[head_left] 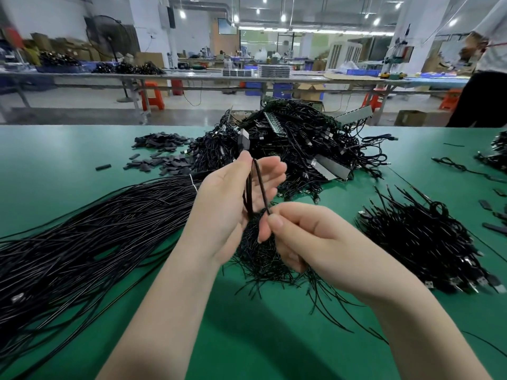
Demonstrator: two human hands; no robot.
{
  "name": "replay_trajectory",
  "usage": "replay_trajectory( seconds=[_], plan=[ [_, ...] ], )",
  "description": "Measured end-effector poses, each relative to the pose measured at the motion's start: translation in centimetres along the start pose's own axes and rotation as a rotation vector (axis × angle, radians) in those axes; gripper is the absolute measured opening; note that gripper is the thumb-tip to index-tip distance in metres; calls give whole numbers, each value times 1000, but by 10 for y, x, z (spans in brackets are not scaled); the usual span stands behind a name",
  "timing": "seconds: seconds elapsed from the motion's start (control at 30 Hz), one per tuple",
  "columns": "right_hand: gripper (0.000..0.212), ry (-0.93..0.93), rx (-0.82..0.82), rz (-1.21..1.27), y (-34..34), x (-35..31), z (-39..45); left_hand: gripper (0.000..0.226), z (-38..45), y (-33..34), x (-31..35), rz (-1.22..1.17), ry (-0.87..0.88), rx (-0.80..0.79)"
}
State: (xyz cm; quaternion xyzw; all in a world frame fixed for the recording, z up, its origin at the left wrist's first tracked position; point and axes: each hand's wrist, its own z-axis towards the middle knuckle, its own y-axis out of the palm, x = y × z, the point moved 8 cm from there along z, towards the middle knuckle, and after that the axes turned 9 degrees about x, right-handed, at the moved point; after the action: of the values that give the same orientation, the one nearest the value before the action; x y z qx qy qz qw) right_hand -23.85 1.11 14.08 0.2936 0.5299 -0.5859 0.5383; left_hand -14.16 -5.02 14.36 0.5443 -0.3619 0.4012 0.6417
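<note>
One black cable is held up above the green bench, folded into a narrow loop. Its long axis runs nearly upright, with the bend pointing up and away from the person and the strands running down toward the wrists. The left hand is raised with its palm turned to the right. Its fingers are straight and slightly spread, and the loop lies against the palm beside the thumb. Whether the thumb presses on the cable cannot be told. The right hand sits lower and nearer, knuckles up. It pinches the lower end of one strand between thumb and forefinger, and the other fingers are curled under. Both forearms come in from the bottom edge and meet over a heap of short thin wires. Three more heaps lie around it:

- a bundle of long cables on the left
- a tangled pile with connectors behind
- a bunch of cables on the right

Small black sleeves, too many to count, are scattered at the far left.
</note>
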Motion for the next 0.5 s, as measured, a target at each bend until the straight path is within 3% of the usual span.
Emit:
replay_trajectory(
  seconds=[0.1,0.2,0.3,0.5],
  plan=[
    [29,82,-26,-9,2,15,4,40,-6,6,-3,-257,-168,-9],
    [28,90,-9,-96,-4,21,5,34,-7,5,-4,-293,-221,3],
    [28,65,-14,-124,-11,18,3,40,-3,-2,0,-177,-104,56],
    [26,18,-189,111,-1,-1,-8,44,-4,-5,8,33,120,105]
  ],
)
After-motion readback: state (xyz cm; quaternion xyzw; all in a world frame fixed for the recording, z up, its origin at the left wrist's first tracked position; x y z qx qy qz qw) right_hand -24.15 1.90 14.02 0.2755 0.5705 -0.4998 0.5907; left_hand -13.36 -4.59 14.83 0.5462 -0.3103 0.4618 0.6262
